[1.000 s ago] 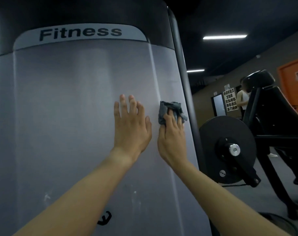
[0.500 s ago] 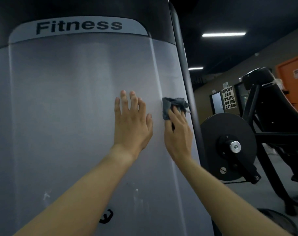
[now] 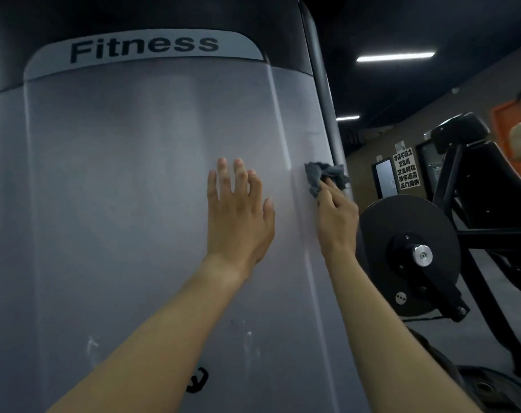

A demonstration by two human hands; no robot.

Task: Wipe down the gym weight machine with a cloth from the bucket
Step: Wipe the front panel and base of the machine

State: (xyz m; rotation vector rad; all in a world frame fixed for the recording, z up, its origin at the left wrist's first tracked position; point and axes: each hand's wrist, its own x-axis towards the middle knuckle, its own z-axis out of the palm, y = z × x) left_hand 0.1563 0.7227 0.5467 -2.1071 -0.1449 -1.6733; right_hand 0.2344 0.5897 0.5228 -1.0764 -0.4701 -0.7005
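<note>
My right hand (image 3: 336, 216) has its fingers curled into a bunched grey cloth (image 3: 324, 175), holding it pressed against the right edge of the weight machine's grey shroud panel (image 3: 128, 189), just beside the dark upright post (image 3: 323, 93) that runs along that edge. The cloth is crumpled, part of it sticking out above my fingertips. Just left of it, apart from the cloth, my left hand (image 3: 238, 216) lies flat on the panel with fingers straight and slightly spread, gripping nothing. Above both hands, near the panel's top, a pale band carries the word "Fitness" (image 3: 143, 49) in black letters; lower down I see a few pale scuffs and part of a black mark. To the right, beyond the post, a black weight plate (image 3: 381, 234) sits on a plate-loaded machine with a shiny steel hub (image 3: 422, 255) at its centre. Another plate (image 3: 485, 386) lies on the floor near the bottom right. Farther back a white wall sign (image 3: 406, 168) with black characters hangs beside a dark doorway, and strip lights (image 3: 394, 57) glow on the black ceiling.
</note>
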